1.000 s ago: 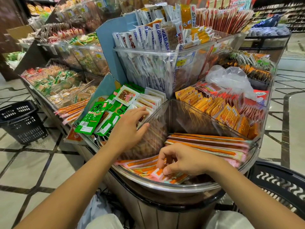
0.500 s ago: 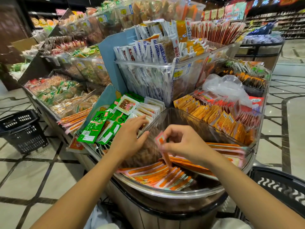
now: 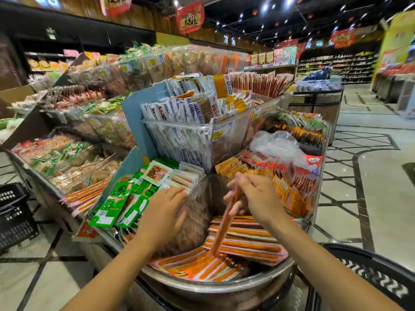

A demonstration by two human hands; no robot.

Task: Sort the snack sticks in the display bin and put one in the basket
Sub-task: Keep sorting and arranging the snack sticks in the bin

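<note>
Right hand (image 3: 258,196) pinches snack stick (image 3: 224,223), seemingly near-upright, lower end down-left.

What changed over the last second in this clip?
The right hand, which was down among the pile of sticks, pinched one snack stick and raised it; it now hangs almost upright, lower end near the pile. The left hand stayed against the clear wall of the display bin. The stick has not reached the basket.

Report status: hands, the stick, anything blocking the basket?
Left hand open, resting on clear divider. Right hand pinches one snack stick, held steep, lower end at the pile. Basket lower right, path looks open.
</note>
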